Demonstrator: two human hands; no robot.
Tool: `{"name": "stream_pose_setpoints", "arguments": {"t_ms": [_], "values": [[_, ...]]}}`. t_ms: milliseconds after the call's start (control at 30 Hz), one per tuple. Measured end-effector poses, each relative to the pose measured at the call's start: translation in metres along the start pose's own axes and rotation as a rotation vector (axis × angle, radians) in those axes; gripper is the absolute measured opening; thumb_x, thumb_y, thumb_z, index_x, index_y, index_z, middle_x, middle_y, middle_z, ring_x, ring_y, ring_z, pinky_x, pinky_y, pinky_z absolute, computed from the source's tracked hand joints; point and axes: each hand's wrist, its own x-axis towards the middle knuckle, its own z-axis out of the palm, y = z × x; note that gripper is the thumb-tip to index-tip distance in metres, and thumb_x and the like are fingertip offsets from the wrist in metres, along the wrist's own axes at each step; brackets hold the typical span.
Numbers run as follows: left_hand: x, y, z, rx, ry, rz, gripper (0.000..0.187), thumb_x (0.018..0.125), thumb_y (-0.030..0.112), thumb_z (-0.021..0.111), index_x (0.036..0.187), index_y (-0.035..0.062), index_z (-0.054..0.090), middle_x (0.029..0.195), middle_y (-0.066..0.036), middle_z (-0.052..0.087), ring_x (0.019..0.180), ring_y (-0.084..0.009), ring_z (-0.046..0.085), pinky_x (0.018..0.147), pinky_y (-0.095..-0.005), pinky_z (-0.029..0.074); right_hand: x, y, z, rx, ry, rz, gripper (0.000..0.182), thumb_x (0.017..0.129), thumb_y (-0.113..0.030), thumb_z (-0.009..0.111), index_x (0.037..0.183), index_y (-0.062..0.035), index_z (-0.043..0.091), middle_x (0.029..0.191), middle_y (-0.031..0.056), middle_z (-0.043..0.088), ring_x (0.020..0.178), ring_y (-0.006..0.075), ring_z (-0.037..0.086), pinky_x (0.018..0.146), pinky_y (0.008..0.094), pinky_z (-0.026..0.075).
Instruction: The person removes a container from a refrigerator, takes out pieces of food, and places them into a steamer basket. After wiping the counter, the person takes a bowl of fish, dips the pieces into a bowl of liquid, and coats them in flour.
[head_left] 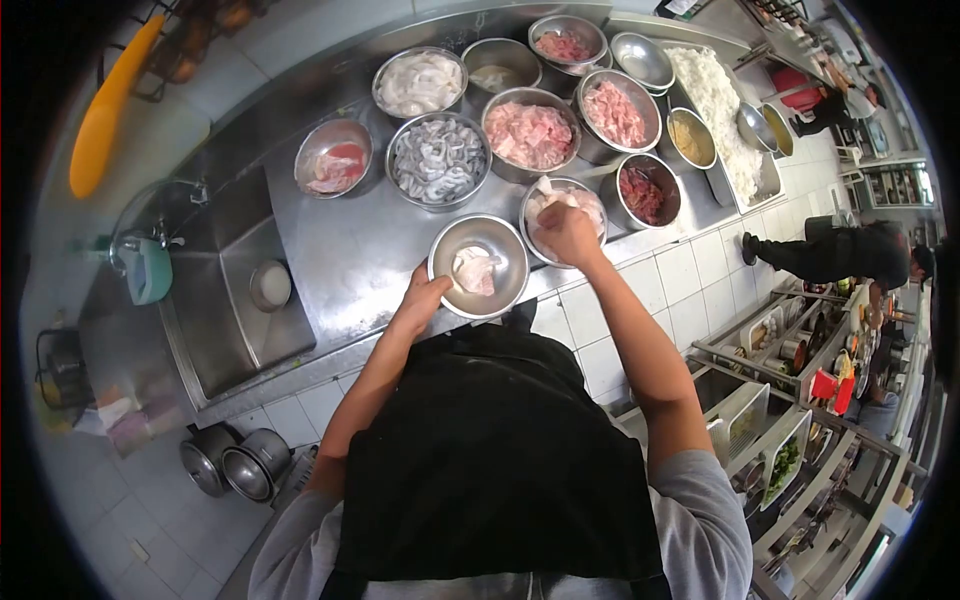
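My left hand point(426, 300) grips the rim of a steel bowl point(442, 250) near the counter's front edge, thumb over the side. A few pale raw meat slices point(475, 272) lie in the bottom of that bowl. My right hand point(568, 236) reaches into a second steel bowl point(527, 237) just to the right, its fingers closed on some of the pale meat pieces point(548, 196) heaped there; the fingertips are partly hidden. Behind these stand bowls of grey shrimp point(440, 160), pink meat point(532, 135) and dark red meat point(645, 194).
A sink point(225, 310) holding a small container point(270, 286) is on the left. A tray of white rice-like food point(720, 110) stands at the right. More bowls line the counter's back. Another person point(860, 248) stands at far right, near metal shelving point(760, 370).
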Motion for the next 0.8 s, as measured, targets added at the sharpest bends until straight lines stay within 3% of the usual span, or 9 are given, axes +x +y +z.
{"name": "stream_pose_setpoints", "arguments": {"t_ms": [100, 200, 267, 333, 467, 533, 600, 667, 800], "values": [[0.0, -0.001, -0.002, -0.029, -0.018, -0.006, 0.057, 0.078, 0.005, 0.057, 0.133, -0.0036, 0.043, 0.112, -0.014, 0.059, 0.098, -0.0219, 0.061, 0.085, -0.0341, 0.051, 0.002, 0.014, -0.018, 0.575, 0.01, 0.181, 0.028, 0.07, -0.02, 0.075, 0.092, -0.0019, 0.07, 0.084, 0.0151, 0.07, 0.075, 0.0237, 0.068, 0.072, 0.0326, 0.053], [0.006, -0.006, -0.006, 0.008, -0.072, 0.04, 0.053, 0.078, 0.004, 0.055, 0.129, -0.0041, 0.047, 0.11, -0.014, 0.06, 0.097, -0.0215, 0.062, 0.084, -0.0342, 0.052, -0.009, 0.0, -0.025, 0.189, -0.099, 0.017, 0.026, 0.072, -0.02, 0.073, 0.093, -0.0039, 0.071, 0.086, 0.0118, 0.071, 0.075, 0.0242, 0.068, 0.072, 0.0334, 0.054], [0.008, -0.007, -0.004, -0.008, -0.053, 0.029, 0.053, 0.077, 0.004, 0.053, 0.129, -0.0037, 0.048, 0.109, -0.013, 0.061, 0.096, -0.02, 0.061, 0.084, -0.0322, 0.051, -0.014, -0.013, -0.02, -0.156, -0.185, -0.197, 0.039, 0.07, -0.022, 0.076, 0.104, -0.0054, 0.069, 0.091, 0.0132, 0.07, 0.09, 0.0302, 0.065, 0.083, 0.041, 0.051], [0.008, -0.008, -0.002, -0.025, -0.036, 0.007, 0.053, 0.076, 0.003, 0.05, 0.129, -0.0034, 0.05, 0.109, -0.011, 0.062, 0.095, -0.0184, 0.061, 0.084, -0.0303, 0.049, -0.019, -0.012, -0.007, -0.3, -0.084, -0.345, 0.04, 0.07, -0.021, 0.076, 0.107, -0.0063, 0.068, 0.092, 0.0153, 0.069, 0.095, 0.0309, 0.063, 0.086, 0.0426, 0.049], [0.009, -0.015, -0.008, -0.061, -0.032, -0.015, 0.054, 0.076, 0.003, 0.05, 0.13, -0.0034, 0.049, 0.109, -0.011, 0.062, 0.096, -0.0186, 0.06, 0.085, -0.0302, 0.049, -0.023, -0.001, -0.005, -0.16, -0.093, -0.365, 0.035, 0.073, -0.016, 0.074, 0.107, -0.0057, 0.068, 0.09, 0.0183, 0.068, 0.089, 0.0325, 0.064, 0.079, 0.041, 0.05], [0.009, -0.015, -0.009, -0.071, -0.022, 0.001, 0.054, 0.077, 0.004, 0.05, 0.13, -0.0034, 0.049, 0.109, -0.011, 0.062, 0.097, -0.0186, 0.06, 0.085, -0.03, 0.049, -0.022, -0.011, -0.024, 0.145, -0.083, -0.116, 0.033, 0.076, -0.013, 0.072, 0.107, -0.0033, 0.067, 0.085, 0.0201, 0.066, 0.078, 0.0322, 0.064, 0.073, 0.0393, 0.05], [0.005, -0.009, -0.009, -0.06, -0.03, -0.008, 0.054, 0.076, 0.004, 0.05, 0.13, -0.0035, 0.049, 0.11, -0.012, 0.061, 0.099, -0.0188, 0.059, 0.087, -0.0304, 0.048, -0.023, -0.009, -0.039, 0.306, 0.011, 0.052, 0.026, 0.084, -0.009, 0.068, 0.109, -0.0023, 0.066, 0.078, 0.0087, 0.064, 0.068, 0.0135, 0.057, 0.063, 0.029, 0.047], [0.0, -0.003, -0.008, -0.054, -0.023, -0.004, 0.055, 0.076, 0.004, 0.05, 0.13, -0.0035, 0.049, 0.11, -0.012, 0.061, 0.1, -0.0189, 0.058, 0.088, -0.0305, 0.047, -0.028, -0.017, -0.046, 0.716, 0.088, 0.075, 0.023, 0.089, -0.007, 0.065, 0.111, -0.0025, 0.064, 0.083, 0.0017, 0.063, 0.07, 0.0067, 0.054, 0.061, 0.0228, 0.043], [0.006, -0.004, -0.006, -0.018, -0.069, 0.049, 0.053, 0.078, 0.002, 0.053, 0.131, -0.0021, 0.047, 0.109, -0.013, 0.061, 0.095, -0.0205, 0.063, 0.082, -0.0342, 0.053, -0.048, -0.067, -0.067, 0.78, -0.103, 0.122, 0.021, 0.092, -0.009, 0.064, 0.112, -0.0019, 0.06, 0.088, 0.0001, 0.063, 0.071, 0.004, 0.053, 0.062, 0.021, 0.044]]}}
